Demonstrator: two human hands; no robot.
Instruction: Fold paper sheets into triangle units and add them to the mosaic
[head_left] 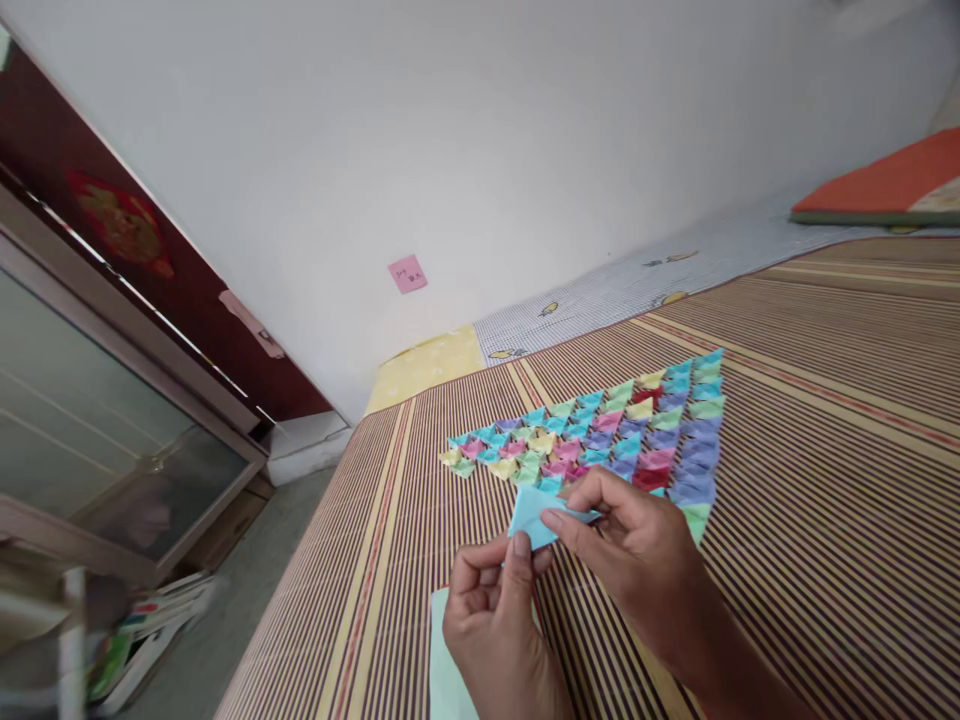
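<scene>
A light blue piece of folded paper (534, 512) is held up between my two hands. My left hand (495, 600) pinches its lower edge between thumb and fingers. From the right, my right hand (622, 525) grips the other side, thumb on the face and index finger along the top. Just beyond lie many small folded paper pieces (600, 425) in blue, green, yellow, pink, red and purple, set in rows that form a rough triangle. Partly under my left hand is a pale green sheet of paper (444, 665).
A striped mat (360, 560) covers the bed, with a patterned sheet (570, 315) along the wall. An orange folded cloth (885, 180) lies at the far right. One pink note (407, 273) sticks to the wall. A glass-paned door (97, 420) stands left, near items on the floor.
</scene>
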